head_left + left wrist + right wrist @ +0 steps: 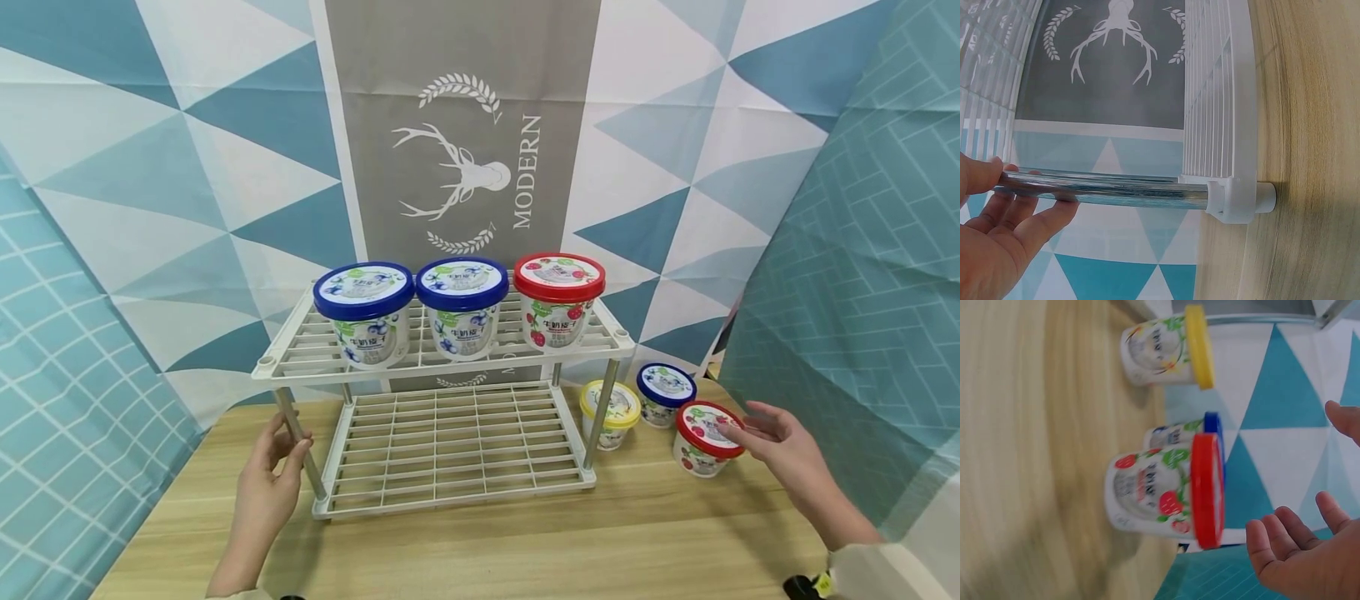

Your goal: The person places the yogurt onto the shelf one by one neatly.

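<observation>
My left hand (266, 483) holds the front left metal post (1135, 190) of a white two-tier rack, thumb on one side and fingers on the other. Near the right side of the table, my right hand (787, 454) hovers beside a red-lidded tub (701, 454) with strawberry pictures. In the right wrist view its fingers (1282, 534) are spread loosely, apart from the red lid. Just behind that tub stand a blue-lidded tub (663, 396) and a yellow-lidded tub (611, 417), both upright.
On the rack's upper tier (480, 367) stand two blue-lidded tubs (367, 333) and one red-lidded tub (558, 308). The slatted lower tier (457, 450) lies just above the wooden table (480, 550). Patterned cloth (247, 142) hangs behind and at both sides.
</observation>
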### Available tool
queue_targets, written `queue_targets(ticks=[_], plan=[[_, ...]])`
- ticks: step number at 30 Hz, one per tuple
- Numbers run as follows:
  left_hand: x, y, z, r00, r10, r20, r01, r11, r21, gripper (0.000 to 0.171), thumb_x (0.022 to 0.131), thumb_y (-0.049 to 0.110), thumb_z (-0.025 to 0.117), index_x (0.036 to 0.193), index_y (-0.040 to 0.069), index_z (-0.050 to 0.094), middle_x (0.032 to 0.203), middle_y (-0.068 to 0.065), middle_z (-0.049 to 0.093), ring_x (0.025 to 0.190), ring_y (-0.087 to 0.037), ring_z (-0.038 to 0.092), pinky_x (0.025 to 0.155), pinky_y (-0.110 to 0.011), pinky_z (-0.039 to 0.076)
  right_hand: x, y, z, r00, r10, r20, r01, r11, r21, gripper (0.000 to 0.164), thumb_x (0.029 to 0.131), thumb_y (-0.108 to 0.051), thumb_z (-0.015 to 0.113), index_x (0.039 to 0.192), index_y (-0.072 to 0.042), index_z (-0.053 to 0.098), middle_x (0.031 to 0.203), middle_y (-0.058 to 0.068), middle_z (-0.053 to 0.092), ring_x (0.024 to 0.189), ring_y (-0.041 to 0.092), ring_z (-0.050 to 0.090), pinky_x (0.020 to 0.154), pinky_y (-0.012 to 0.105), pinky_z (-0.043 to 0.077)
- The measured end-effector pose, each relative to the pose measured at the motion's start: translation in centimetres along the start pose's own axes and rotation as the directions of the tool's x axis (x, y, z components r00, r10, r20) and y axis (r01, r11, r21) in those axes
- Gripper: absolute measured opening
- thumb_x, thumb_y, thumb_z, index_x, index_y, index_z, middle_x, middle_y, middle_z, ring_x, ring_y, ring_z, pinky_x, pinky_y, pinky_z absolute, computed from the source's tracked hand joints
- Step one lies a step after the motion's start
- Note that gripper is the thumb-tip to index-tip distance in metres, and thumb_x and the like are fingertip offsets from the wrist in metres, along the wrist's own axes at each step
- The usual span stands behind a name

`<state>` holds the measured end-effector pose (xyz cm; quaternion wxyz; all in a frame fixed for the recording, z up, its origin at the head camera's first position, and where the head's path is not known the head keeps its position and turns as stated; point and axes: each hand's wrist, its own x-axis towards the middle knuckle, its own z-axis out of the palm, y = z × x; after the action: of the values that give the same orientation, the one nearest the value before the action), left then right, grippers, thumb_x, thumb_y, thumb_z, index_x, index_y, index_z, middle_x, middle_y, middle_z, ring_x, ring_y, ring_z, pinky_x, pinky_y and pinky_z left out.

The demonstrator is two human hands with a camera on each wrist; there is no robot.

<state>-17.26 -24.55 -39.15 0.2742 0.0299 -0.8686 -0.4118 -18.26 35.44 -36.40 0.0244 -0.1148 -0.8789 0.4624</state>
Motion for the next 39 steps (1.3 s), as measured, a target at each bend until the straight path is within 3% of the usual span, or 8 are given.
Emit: queue_targets(ticks=[12, 19, 22, 28, 31, 36, 39], plan=[[-0.1, -0.1, -0.2, 1.0, 0.016, -0.001, -0.016, 1.0, 0.012, 0.044, 0.097, 0.019, 0.051, 0.138, 0.009, 0.039, 0.107, -0.011, 0.066, 0.089, 0.007, 0.054, 0.077, -0.001, 0.032, 0.8, 2.0, 0.3, 0.993, 0.12, -0.012, -0.119, 0.992, 0.036, 0.101, 0.087, -0.053, 0.057, 0.147, 0.004, -0.001, 0.147, 0.037, 0.011, 0.133, 0.052, 0.02, 0.102, 0.06, 0.032], [0.0, -0.2, -0.3, 1.0, 0.018, -0.004, -0.018, 1.0, 0.02, 0.043, 0.097, 0.017, 0.051, 0.138, 0.009, 0.039, 0.107, -0.011, 0.065, 0.089, 0.013, 0.051, 0.074, 0.0, 0.032, 1.4, 3.4, 0.5, 0.986, 0.165, -0.002, -0.165, 0.985, 0.051, 0.107, 0.085, -0.053, 0.061, 0.147, 0.004, -0.005, 0.148, 0.038, 0.005, 0.133, 0.053, 0.017, 0.101, 0.06, 0.033], [0.0, -0.2, -0.3, 1.0, 0.013, -0.002, -0.013, 1.0, 0.017, 0.044, 0.097, 0.018, 0.051, 0.138, 0.009, 0.039, 0.108, -0.011, 0.065, 0.089, 0.013, 0.051, 0.075, -0.001, 0.032, 2.5, 5.2, 0.6, 0.982, 0.188, -0.01, -0.188, 0.981, 0.046, 0.112, 0.081, -0.055, 0.064, 0.148, 0.001, -0.006, 0.149, 0.037, 0.004, 0.133, 0.052, 0.017, 0.099, 0.06, 0.035], [0.1, -0.1, -0.3, 1.0, -0.003, 0.006, 0.003, 1.0, 0.018, 0.045, 0.097, 0.019, 0.051, 0.139, 0.009, 0.038, 0.109, -0.011, 0.065, 0.089, 0.013, 0.05, 0.076, -0.005, 0.034, 6.5, 11.2, 0.9, 0.982, 0.188, -0.004, -0.188, 0.98, 0.066, 0.121, 0.074, -0.063, 0.066, 0.149, -0.006, -0.011, 0.15, 0.036, 0.002, 0.134, 0.054, 0.016, 0.099, 0.064, 0.031], [0.1, -0.1, -0.3, 1.0, -0.007, 0.007, 0.007, 1.0, 0.019, 0.045, 0.097, 0.019, 0.05, 0.139, 0.01, 0.038, 0.109, -0.011, 0.065, 0.089, 0.012, 0.05, 0.075, -0.006, 0.037, 7.7, 12.9, 1.2, 0.982, 0.189, -0.003, -0.188, 0.98, 0.068, 0.122, 0.074, -0.065, 0.065, 0.149, -0.008, -0.013, 0.15, 0.036, 0.001, 0.134, 0.054, 0.015, 0.1, 0.064, 0.03], [0.2, 0.0, -0.2, 1.0, -0.005, 0.008, 0.005, 1.0, 0.027, 0.044, 0.097, 0.019, 0.05, 0.139, 0.01, 0.038, 0.109, -0.011, 0.065, 0.09, 0.007, 0.053, 0.079, -0.021, 0.045, 6.6, 11.3, 1.7, 0.979, 0.203, 0.02, -0.204, 0.976, 0.071, 0.123, 0.075, -0.061, 0.067, 0.148, -0.007, -0.016, 0.149, 0.037, -0.001, 0.135, 0.055, 0.011, 0.1, 0.064, 0.03], [0.1, 0.1, -0.2, 1.0, -0.006, 0.007, 0.005, 1.0, 0.021, 0.044, 0.097, 0.017, 0.05, 0.139, 0.009, 0.038, 0.109, -0.011, 0.065, 0.089, 0.008, 0.053, 0.079, -0.017, 0.042, 5.3, 9.2, 1.8, 0.975, 0.219, 0.028, -0.22, 0.973, 0.062, 0.122, 0.076, -0.059, 0.067, 0.147, -0.005, -0.017, 0.148, 0.038, -0.001, 0.135, 0.055, 0.01, 0.1, 0.063, 0.031]])
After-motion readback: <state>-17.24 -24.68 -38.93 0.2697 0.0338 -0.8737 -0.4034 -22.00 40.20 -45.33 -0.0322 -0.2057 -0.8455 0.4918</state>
